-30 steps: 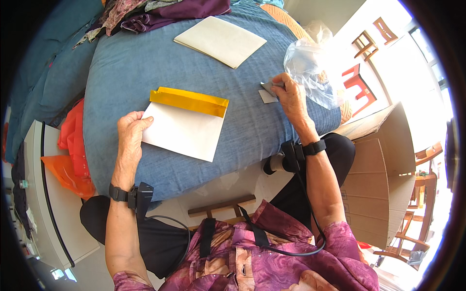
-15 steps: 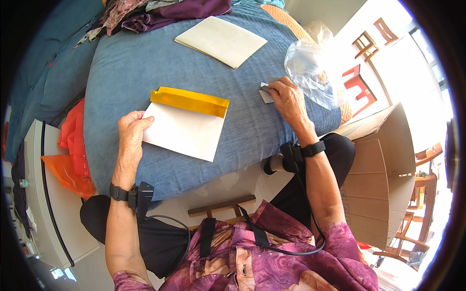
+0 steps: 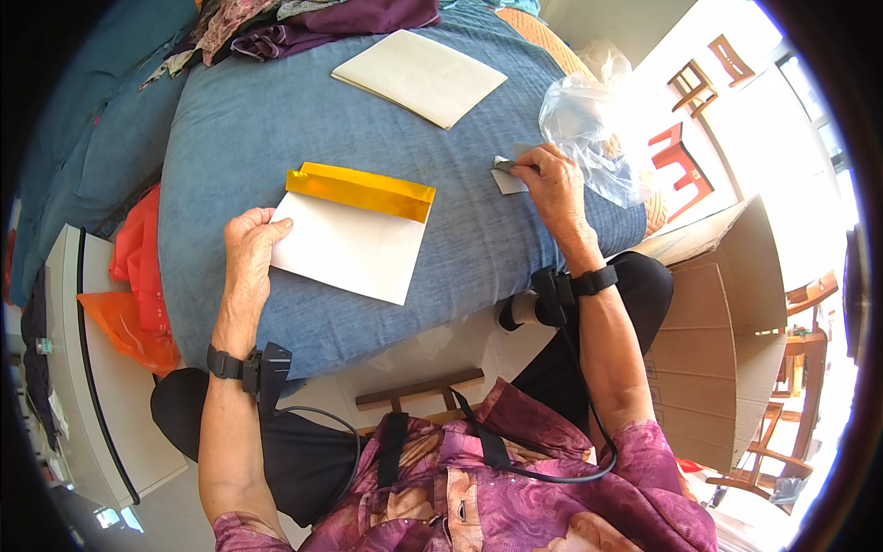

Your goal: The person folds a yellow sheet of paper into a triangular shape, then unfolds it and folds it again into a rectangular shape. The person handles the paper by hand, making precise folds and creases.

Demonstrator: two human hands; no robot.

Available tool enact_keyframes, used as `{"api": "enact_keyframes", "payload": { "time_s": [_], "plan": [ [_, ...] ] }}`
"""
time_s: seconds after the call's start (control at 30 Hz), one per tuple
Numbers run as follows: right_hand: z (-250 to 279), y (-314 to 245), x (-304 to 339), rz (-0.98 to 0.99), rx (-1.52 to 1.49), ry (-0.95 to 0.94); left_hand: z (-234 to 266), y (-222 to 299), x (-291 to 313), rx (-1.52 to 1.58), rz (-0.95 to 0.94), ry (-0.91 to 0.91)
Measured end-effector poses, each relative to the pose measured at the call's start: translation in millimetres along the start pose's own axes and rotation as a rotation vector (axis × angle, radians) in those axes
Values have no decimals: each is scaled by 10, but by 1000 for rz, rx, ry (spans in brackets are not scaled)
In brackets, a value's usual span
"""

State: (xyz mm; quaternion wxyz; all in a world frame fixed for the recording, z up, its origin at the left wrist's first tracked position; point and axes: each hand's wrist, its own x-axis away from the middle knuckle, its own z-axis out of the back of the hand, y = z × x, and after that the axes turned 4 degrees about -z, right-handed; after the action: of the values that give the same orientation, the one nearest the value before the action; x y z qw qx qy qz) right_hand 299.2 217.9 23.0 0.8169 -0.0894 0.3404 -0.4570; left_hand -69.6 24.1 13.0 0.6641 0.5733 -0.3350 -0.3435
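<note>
My left hand (image 3: 248, 247) grips the left edge of a white sheet (image 3: 354, 250), thumb on top and fingers beneath. Along the sheet's far side runs a shiny gold folded flap (image 3: 361, 194), so it looks like an envelope. Farther right, my right hand (image 3: 559, 191) has its thumb and fingers pinched on a thin grey piece (image 3: 504, 164) at a small pile. A small white slip (image 3: 509, 183) lies under it on the blue cloth. The fingers partly cover the pile, so its pieces cannot be told apart fully.
A stack of cream folded sheets (image 3: 421, 78) lies beyond the hands on the blue cloth (image 3: 248, 120). A clear plastic bag (image 3: 589, 129) sits by my right hand. Dark clothes (image 3: 340, 26) are heaped at the far edge. An open cardboard box (image 3: 694, 359) stands at the right.
My right hand has shifted slightly right, with its fingers still at the small pieces. My left hand and the gold-flapped sheet look almost unmoved.
</note>
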Motion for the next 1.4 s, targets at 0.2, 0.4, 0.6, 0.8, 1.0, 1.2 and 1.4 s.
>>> {"api": "enact_keyframes", "payload": {
  "time_s": [0.2, 0.4, 0.6, 0.8, 1.0, 1.2, 1.4],
  "plan": [
    [62, -9, -32, 37, -63, 67, -3, 7, 0, 11, 1, -1],
    [82, 10, -41, 32, -80, 39, -11, 10, 5, 5, -11, 9],
    [81, 30, -56, 22, -107, 95, -9, 11, 9, 8, -9, 11],
    [99, -2, -80, 3, -184, 167, -4, -51, -10, 52, -60, -8],
    [283, -426, -49, 55, -233, 287, -42, -10, 42, 154, -57, 24],
    [306, -1099, 133, 448, -137, 316, -119, 69, 116, 210, 2, 64],
    [-102, -1594, 523, 789, -167, 42, -158, 63, 158, 272, 24, 68]
  ]
}}
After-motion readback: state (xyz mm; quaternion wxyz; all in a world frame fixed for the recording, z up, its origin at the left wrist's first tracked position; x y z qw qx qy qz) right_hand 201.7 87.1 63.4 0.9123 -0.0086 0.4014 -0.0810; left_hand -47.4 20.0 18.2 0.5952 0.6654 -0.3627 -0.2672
